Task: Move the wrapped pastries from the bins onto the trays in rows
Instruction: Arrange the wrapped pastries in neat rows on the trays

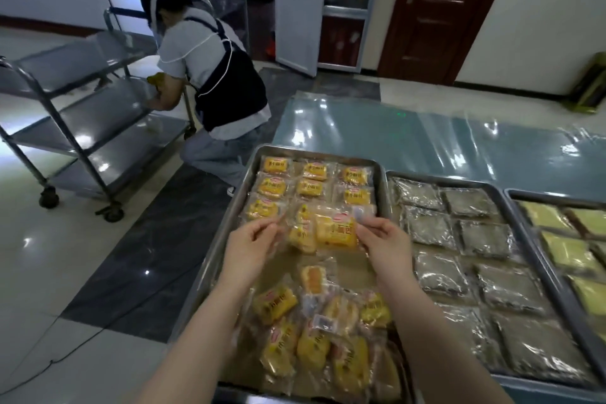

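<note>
– Okay, hands?
– Left hand [252,241]: fingers curled, pinching the clear wrapper edge of the left pastry [300,236]. Right hand [382,239]: pinching the wrapper corner of the right pastry [336,234]. Both pastries are yellow, and the right one overlaps the left one.
– Where exactly?
– Over the middle of the steel tray [210,256]. Resting on it or lifted, can't tell, some blur.
– Rest of that tray?
– Neat rows [311,185] of yellow pastries across its far end, three per row. Loose pile [328,331] at its near end, jumbled, some tilted.
– Tray position?
– Left end of the blue worktop [426,141], which is under clear film.
– Neighbours?
– Second tray [442,181] just to the right, sides touching, full of grey packs [482,239]. Third tray [557,198] at the worktop's right edge, cut off, with green packs [570,252].
– Background?
– Another person [213,75] crouched at a steel trolley [82,115] on the floor, past the worktop's left end.
</note>
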`<control>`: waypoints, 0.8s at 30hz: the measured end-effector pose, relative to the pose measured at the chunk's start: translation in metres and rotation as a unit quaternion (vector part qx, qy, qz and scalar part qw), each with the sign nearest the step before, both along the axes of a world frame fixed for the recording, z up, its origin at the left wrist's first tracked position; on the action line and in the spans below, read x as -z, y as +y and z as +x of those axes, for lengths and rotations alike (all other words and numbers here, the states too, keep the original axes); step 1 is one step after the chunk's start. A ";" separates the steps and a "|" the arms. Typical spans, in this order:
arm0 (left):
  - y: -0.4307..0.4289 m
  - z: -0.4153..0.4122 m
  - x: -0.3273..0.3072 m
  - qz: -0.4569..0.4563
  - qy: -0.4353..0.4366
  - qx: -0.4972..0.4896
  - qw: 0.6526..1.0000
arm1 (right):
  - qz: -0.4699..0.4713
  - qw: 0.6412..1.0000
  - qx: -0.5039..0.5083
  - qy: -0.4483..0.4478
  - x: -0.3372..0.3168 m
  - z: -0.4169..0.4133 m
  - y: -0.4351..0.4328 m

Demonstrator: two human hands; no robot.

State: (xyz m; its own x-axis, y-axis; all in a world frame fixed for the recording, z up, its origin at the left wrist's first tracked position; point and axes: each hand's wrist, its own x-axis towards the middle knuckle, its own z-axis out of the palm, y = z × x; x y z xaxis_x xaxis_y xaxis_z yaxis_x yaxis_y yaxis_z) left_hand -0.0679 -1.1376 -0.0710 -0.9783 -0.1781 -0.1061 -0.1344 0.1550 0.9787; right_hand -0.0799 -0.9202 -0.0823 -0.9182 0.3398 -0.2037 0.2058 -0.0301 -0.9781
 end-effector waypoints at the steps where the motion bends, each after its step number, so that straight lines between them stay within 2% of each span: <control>1: -0.001 0.005 0.011 -0.040 -0.006 -0.006 0.999 | 0.018 0.999 0.023 -0.022 0.011 0.003 0.016; 4: -0.009 0.025 0.045 -0.146 -0.041 -0.034 0.988 | 0.126 0.987 0.042 -0.087 0.044 0.007 0.051; 6: -0.016 0.039 0.067 -0.240 -0.063 -0.040 0.968 | 0.205 0.973 0.028 -0.105 0.060 0.008 0.061; 9: -0.024 0.057 0.088 -0.334 -0.076 -0.036 0.939 | 0.240 0.967 0.008 -0.086 0.073 0.001 0.063; 12: -0.027 0.068 0.103 -0.388 -0.102 -0.028 0.916 | 0.263 0.961 -0.037 -0.074 0.078 -0.012 0.058; 14: -0.026 0.072 0.108 -0.412 -0.109 -0.034 0.904 | 0.314 0.944 -0.075 -0.067 0.077 -0.020 0.054; 16: -0.025 0.074 0.112 -0.440 -0.113 -0.024 0.891 | 0.403 0.907 -0.110 -0.046 0.080 -0.023 0.051; 19: -0.031 0.074 0.117 -0.453 -0.127 0.015 0.882 | 0.574 0.801 -0.168 0.022 0.087 -0.022 0.044; 21: -0.035 0.075 0.119 -0.457 -0.131 0.039 0.879 | 0.582 0.771 -0.258 0.023 0.093 -0.024 0.039; 24: -0.041 0.076 0.119 -0.469 -0.133 0.076 0.870 | 0.565 0.735 -0.374 -0.025 0.108 -0.023 0.037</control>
State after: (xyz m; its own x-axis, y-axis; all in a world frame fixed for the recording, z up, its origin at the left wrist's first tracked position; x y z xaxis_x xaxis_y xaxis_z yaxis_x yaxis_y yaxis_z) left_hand 0.0084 -1.1791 -0.1905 -0.9609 -0.1792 -0.2111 -0.2455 0.9040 0.3500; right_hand -0.1026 -0.8834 -0.1908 -0.9348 -0.2786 -0.2202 -0.2127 0.9358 -0.2812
